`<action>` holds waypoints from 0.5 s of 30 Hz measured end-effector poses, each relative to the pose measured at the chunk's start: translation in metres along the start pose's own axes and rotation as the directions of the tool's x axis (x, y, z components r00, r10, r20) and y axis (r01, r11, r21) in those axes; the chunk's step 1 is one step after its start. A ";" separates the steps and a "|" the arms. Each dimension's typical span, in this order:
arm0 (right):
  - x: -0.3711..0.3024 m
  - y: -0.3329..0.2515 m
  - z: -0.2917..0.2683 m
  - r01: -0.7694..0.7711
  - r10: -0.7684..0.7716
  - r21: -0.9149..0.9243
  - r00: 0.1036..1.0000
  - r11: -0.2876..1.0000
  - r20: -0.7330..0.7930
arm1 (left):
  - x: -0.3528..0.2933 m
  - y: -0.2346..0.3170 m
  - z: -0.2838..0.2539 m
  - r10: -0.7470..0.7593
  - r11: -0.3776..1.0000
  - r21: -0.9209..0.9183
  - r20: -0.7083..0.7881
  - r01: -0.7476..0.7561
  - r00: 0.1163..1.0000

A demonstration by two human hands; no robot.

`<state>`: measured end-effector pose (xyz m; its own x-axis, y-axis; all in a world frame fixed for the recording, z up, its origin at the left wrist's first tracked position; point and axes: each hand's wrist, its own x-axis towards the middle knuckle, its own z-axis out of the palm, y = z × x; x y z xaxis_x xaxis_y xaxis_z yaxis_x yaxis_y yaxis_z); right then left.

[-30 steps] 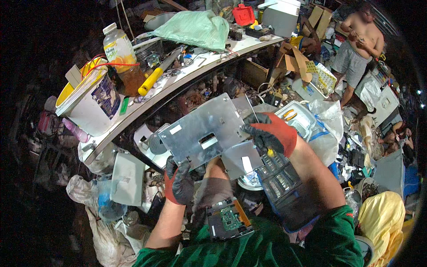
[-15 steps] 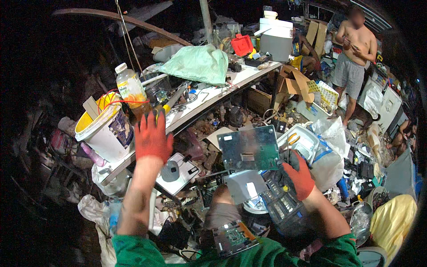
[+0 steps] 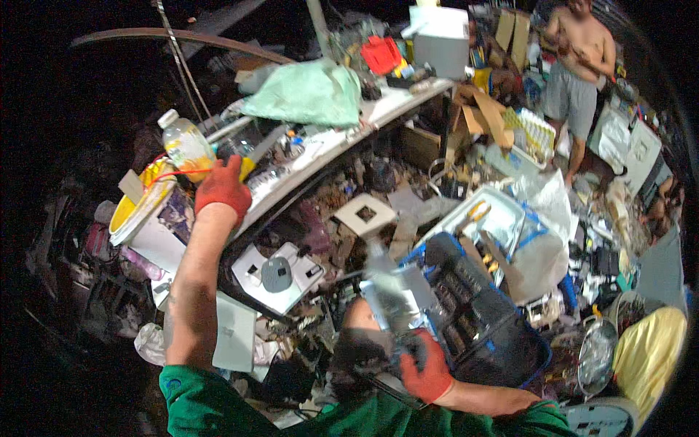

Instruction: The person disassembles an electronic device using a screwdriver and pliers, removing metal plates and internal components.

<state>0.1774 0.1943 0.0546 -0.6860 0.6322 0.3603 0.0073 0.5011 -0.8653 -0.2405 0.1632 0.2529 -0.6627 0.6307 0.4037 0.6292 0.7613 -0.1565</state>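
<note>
My left hand [image 3: 224, 191], in a red glove, reaches over the left end of the white workbench [image 3: 302, 169]. Its fingers are stretched out and partly apart, right beside the yellow handle [image 3: 247, 169] of a tool with a grey shaft. A red wire [image 3: 175, 173] and a clear bottle with a yellow label [image 3: 188, 146] stand just left of the fingers. Low over my lap, my right hand [image 3: 426, 370], also red-gloved, is closed on a flat panel [image 3: 393, 291]. That panel is steeply tilted and smeared by motion.
A white bucket with a yellow inside [image 3: 138, 218] sits at the bench's left end. A dark tool case [image 3: 473, 313] lies open right of my lap, near a white tray [image 3: 495, 211]. A green bag [image 3: 306, 95] covers part of the bench. A person [image 3: 579, 65] stands far right.
My right hand has come down toward my lap, and the panel has swung from facing me to nearly edge-on. My left hand's fingers have moved close to the yellow handle. The view has shifted.
</note>
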 end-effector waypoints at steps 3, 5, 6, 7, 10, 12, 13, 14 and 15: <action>-0.006 -0.001 0.012 -0.082 0.068 0.138 0.992 0.987 0.107 | -0.008 -0.026 0.013 0.070 0.990 -0.114 -0.155 -0.088 0.985; -0.008 0.003 0.014 -0.031 -0.001 0.191 0.986 0.981 0.166 | -0.004 -0.022 0.022 0.079 0.968 -0.216 -0.229 -0.130 0.970; -0.001 0.000 0.013 -0.003 -0.041 0.183 0.972 0.983 0.234 | -0.004 -0.029 0.015 0.083 0.952 -0.253 -0.321 -0.170 0.943; 0.004 -0.005 0.012 0.026 -0.079 0.176 0.951 0.984 0.300 | 0.000 -0.039 0.018 0.048 0.928 -0.333 -0.341 -0.168 0.939; 0.010 -0.015 0.015 0.060 -0.099 0.118 0.924 0.991 0.368 | 0.028 -0.060 0.019 -0.037 0.848 -0.494 -0.416 -0.192 0.909; 0.011 -0.019 0.016 0.061 -0.089 0.091 0.932 0.994 0.351 | 0.045 -0.060 0.007 -0.053 0.835 -0.499 -0.491 -0.231 0.869; 0.011 -0.020 0.017 0.076 -0.097 0.074 0.939 0.994 0.331 | 0.051 -0.053 -0.005 -0.074 0.856 -0.477 -0.494 -0.199 0.866; 0.011 -0.020 0.018 0.091 -0.104 0.057 0.945 0.994 0.311 | 0.057 -0.044 -0.017 -0.095 0.875 -0.455 -0.497 -0.166 0.862; 0.012 -0.022 0.021 0.114 -0.125 0.054 0.948 0.992 0.292 | 0.064 -0.043 -0.029 -0.122 0.863 -0.478 -0.509 -0.162 0.852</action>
<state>0.1541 0.1780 0.0710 -0.8636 0.3647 0.3481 -0.1104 0.5369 -0.8364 -0.2985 0.1662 0.3113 -0.4345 0.3682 0.8220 0.8449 0.4828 0.2304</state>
